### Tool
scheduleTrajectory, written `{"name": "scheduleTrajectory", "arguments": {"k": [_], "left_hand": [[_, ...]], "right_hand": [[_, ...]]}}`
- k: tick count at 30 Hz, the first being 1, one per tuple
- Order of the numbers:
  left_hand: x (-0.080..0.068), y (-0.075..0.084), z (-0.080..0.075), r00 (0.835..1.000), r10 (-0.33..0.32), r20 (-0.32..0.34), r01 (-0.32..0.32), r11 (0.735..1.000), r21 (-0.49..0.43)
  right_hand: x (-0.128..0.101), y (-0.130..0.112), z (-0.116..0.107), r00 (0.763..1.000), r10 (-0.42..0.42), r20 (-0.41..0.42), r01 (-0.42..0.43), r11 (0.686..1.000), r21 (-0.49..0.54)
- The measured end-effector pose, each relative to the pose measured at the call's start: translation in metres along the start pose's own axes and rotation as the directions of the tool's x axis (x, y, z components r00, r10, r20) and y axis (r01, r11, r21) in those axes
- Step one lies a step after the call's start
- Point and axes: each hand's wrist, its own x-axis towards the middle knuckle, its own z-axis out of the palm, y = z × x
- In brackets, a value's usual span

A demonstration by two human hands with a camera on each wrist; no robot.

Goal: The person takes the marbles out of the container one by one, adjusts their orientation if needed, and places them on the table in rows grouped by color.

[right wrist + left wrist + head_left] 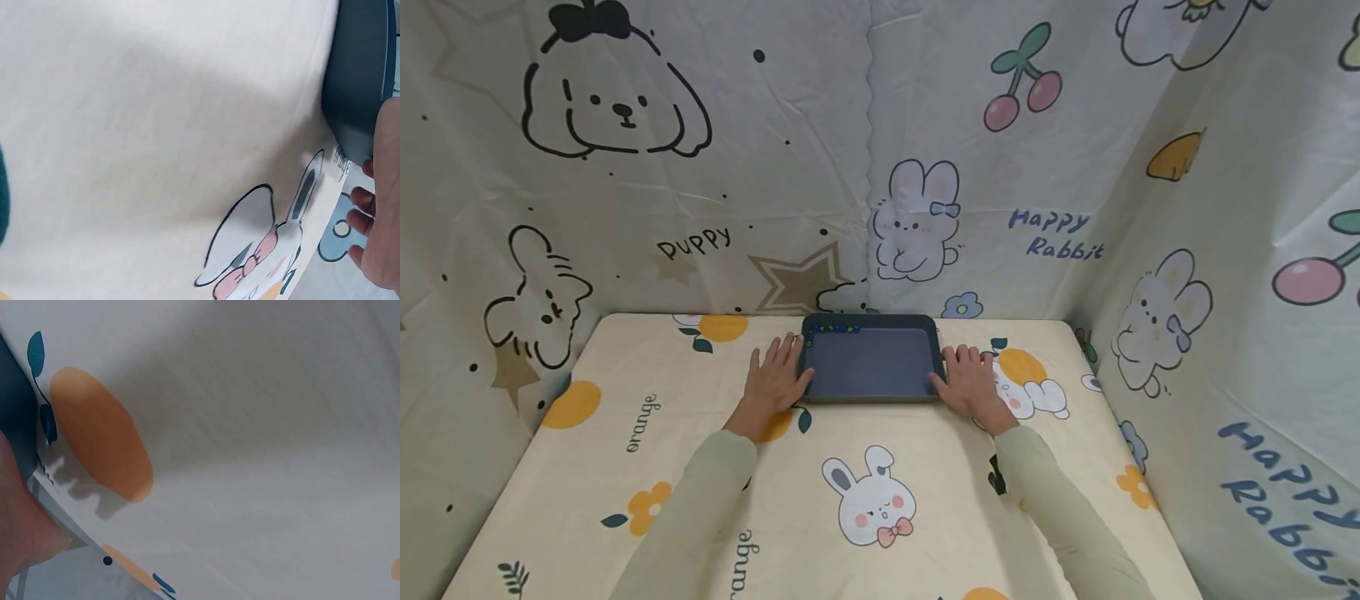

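Head view bright, even, soft light; wide-angle bending at edges. Wrist views close, soft-focus, slightly blurred; faint shadows on cloth, no glare.

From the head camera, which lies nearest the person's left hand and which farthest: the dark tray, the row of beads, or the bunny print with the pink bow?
1. Dark tray: beside the left hand.
2. Row of beads: tray's far left corner.
3. Bunny print: nearer the person, centre.

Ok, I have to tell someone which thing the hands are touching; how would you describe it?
On the cartoon-print tablecloth, look at the far edge by the backdrop. A shallow dark grey tray lies between the left hand and right hand. It is the only plain dark thing, with small green and blue beads along its far rim.
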Motion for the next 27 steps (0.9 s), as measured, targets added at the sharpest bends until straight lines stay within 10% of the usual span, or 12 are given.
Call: {"name": "scheduleTrajectory", "arguments": {"k": [8,16,27], "left_hand": [[0.002,-0.001,-0.001,1.0,-0.002,0.003,0.002,1.0,0.002],[0.0,0.003,-0.001,1.0,-0.013,0.011,0.013,1.0,-0.007],[-0.001,-0.001,0.001,1.0,0.003,-0.015,-0.003,0.999,-0.037]], "right_hand": [[0.015,-0.025,-0.017,0.986,-0.016,-0.167,0.026,0.998,0.056],[0.034,-0.062,-0.025,0.995,-0.093,0.029,0.079,0.944,0.32],[0.065,-0.103,-0.014,0.981,-0.157,0.117,0.104,0.922,0.372]]}}
